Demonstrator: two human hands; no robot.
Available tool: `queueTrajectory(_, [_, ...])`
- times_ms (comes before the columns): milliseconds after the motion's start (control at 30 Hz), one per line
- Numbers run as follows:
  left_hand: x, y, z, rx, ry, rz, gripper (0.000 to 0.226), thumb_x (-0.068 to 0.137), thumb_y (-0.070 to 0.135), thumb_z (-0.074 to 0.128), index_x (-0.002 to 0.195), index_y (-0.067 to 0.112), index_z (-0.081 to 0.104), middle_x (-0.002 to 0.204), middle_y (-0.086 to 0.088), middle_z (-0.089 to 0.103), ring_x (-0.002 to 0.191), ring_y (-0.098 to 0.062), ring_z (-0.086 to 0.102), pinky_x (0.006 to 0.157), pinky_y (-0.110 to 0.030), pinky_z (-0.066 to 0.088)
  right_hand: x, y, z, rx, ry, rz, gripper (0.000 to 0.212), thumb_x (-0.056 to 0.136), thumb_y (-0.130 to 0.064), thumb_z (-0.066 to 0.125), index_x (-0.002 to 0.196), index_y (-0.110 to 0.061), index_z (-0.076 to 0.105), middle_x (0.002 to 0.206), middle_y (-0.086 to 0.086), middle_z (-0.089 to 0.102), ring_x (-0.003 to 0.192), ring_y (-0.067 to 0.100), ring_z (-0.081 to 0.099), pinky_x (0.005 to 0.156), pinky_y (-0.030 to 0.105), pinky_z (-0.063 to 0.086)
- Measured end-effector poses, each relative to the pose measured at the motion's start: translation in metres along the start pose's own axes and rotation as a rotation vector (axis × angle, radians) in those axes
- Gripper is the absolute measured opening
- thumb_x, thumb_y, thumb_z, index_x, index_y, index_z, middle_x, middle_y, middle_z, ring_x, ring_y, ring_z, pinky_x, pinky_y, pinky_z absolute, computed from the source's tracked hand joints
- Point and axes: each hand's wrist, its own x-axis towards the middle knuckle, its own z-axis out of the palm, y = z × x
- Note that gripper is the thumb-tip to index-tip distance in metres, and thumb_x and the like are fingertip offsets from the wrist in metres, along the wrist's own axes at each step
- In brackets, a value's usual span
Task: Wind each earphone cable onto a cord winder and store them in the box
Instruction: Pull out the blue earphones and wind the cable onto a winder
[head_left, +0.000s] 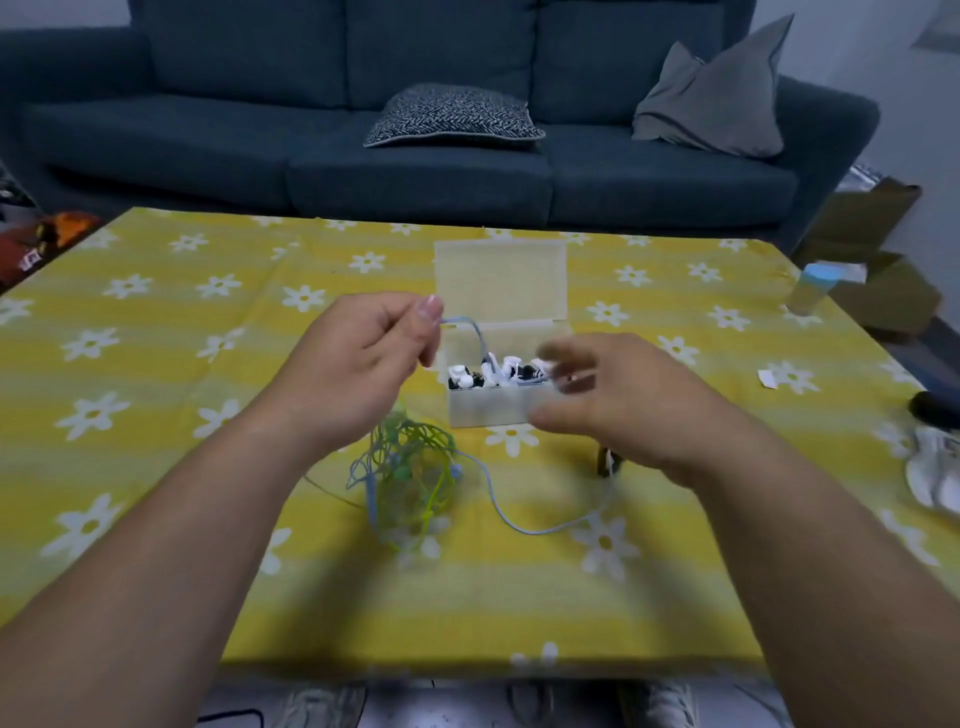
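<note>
A clear plastic box (491, 410) stands mid-table with its lid (501, 278) open and upright; several white and black pieces (493, 374) lie inside. In front of it is a tangle of green and blue earphone cables (408, 467). My left hand (363, 358) pinches a light blue cable (467, 325) just left of the box. Another stretch of blue cable (519, 527) loops over the cloth and rises under my right hand (618, 405), which is blurred beside the box's right end. A small dark piece (605, 460) shows under that palm; its grip is unclear.
The table has a yellow flowered cloth (208, 364). At the right edge are a bottle (810, 291), a paper scrap (768, 378), a dark object (937, 408) and a white item (935, 478). A blue sofa (415, 171) with cushions stands behind, and cardboard boxes (872, 234) at right.
</note>
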Motion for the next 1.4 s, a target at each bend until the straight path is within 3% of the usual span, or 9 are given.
queueTrajectory(100, [-0.001, 0.009, 0.009, -0.099, -0.099, 0.017, 0.045, 0.098, 0.045, 0.038, 0.07, 0.016, 0.058, 0.059, 0.0, 0.037, 0.056, -0.016, 0.033, 0.052, -0.031, 0.026, 0.0, -0.02, 0.022, 0.281, -0.06, -0.206, 0.053, 0.078, -0.035, 0.078, 0.127, -0.024, 0.061, 0.124, -0.01, 0.064, 0.114, 0.004, 0.059, 0.099, 0.033, 0.048])
queueTrajectory(167, [-0.002, 0.011, 0.011, -0.16, -0.134, 0.011, 0.043, 0.098, 0.044, 0.039, 0.073, 0.016, 0.06, 0.061, 0.001, 0.037, 0.058, -0.015, 0.033, 0.052, -0.031, 0.027, 0.0, -0.027, 0.03, 0.421, -0.054, -0.236, 0.018, 0.085, -0.031, 0.071, 0.092, -0.015, 0.069, 0.09, -0.005, 0.069, 0.081, 0.007, 0.064, 0.081, 0.04, 0.05])
queueTrajectory(267, [-0.003, 0.005, 0.01, -0.089, -0.147, -0.035, 0.037, 0.097, 0.044, 0.053, 0.076, 0.014, 0.058, 0.062, 0.007, 0.041, 0.058, -0.009, 0.035, 0.052, -0.026, 0.03, 0.003, -0.031, 0.024, 0.727, 0.081, -0.123, 0.034, 0.098, -0.02, 0.059, 0.064, -0.014, 0.06, 0.049, -0.008, 0.047, 0.047, 0.01, 0.044, 0.068, 0.039, 0.049])
queueTrajectory(500, [-0.004, -0.025, -0.002, 0.24, -0.212, -0.177, 0.026, 0.089, 0.027, 0.069, 0.07, 0.015, 0.058, 0.061, 0.002, 0.055, 0.056, -0.018, 0.046, 0.057, -0.032, 0.04, 0.001, -0.033, -0.018, 1.358, 0.104, -0.233, 0.035, 0.101, -0.023, 0.042, 0.067, -0.014, 0.045, 0.086, 0.009, 0.069, 0.076, 0.022, 0.068, 0.067, 0.029, 0.055])
queueTrajectory(700, [-0.007, -0.047, -0.016, 0.537, -0.285, -0.3, 0.018, 0.089, 0.023, 0.07, 0.071, 0.019, 0.065, 0.066, 0.007, 0.062, 0.063, -0.01, 0.055, 0.058, -0.026, 0.041, -0.009, -0.028, -0.052, 1.591, 0.136, -0.225, 0.039, 0.095, -0.026, 0.04, 0.057, -0.017, 0.039, 0.063, 0.003, 0.06, 0.065, 0.017, 0.066, 0.069, 0.026, 0.053])
queueTrajectory(900, [-0.014, -0.032, 0.006, 0.361, -0.445, -0.266, 0.032, 0.08, 0.045, 0.075, 0.106, 0.03, 0.067, 0.107, 0.014, 0.065, 0.103, -0.003, 0.06, 0.086, -0.022, 0.048, -0.001, -0.022, -0.038, 1.301, 0.14, -0.028, 0.043, 0.09, -0.009, 0.037, 0.048, -0.013, 0.044, 0.049, 0.004, 0.052, 0.047, 0.02, 0.055, 0.057, 0.026, 0.047])
queueTrajectory(1033, [-0.02, -0.033, 0.025, 0.669, -0.701, -0.347, 0.059, 0.075, 0.052, 0.077, 0.127, 0.033, 0.056, 0.128, 0.011, 0.054, 0.116, -0.013, 0.054, 0.092, -0.026, 0.045, 0.005, -0.006, -0.016, 0.175, -0.036, 0.089, 0.027, 0.073, -0.004, 0.051, 0.047, -0.005, 0.056, 0.041, 0.007, 0.054, 0.037, 0.02, 0.046, 0.043, 0.019, 0.032])
queueTrajectory(1200, [-0.015, -0.043, 0.027, 0.769, -0.728, -0.39, 0.023, 0.083, 0.021, 0.071, 0.103, 0.032, 0.066, 0.097, 0.01, 0.059, 0.089, -0.015, 0.057, 0.066, -0.022, 0.039, 0.009, 0.005, 0.03, -0.533, -0.349, 0.143, 0.03, 0.087, -0.021, 0.058, 0.06, -0.011, 0.05, 0.06, 0.002, 0.054, 0.057, 0.021, 0.056, 0.051, 0.024, 0.04])
queueTrajectory(1400, [-0.011, -0.05, 0.027, 0.653, -0.663, -0.299, 0.018, 0.086, 0.019, 0.069, 0.077, 0.032, 0.06, 0.083, 0.014, 0.062, 0.082, -0.011, 0.059, 0.065, -0.021, 0.041, 0.009, 0.0, 0.078, -0.445, -0.343, -0.103, 0.033, 0.092, -0.03, 0.06, 0.119, -0.012, 0.059, 0.122, 0.007, 0.059, 0.113, 0.03, 0.056, 0.086, 0.032, 0.046])
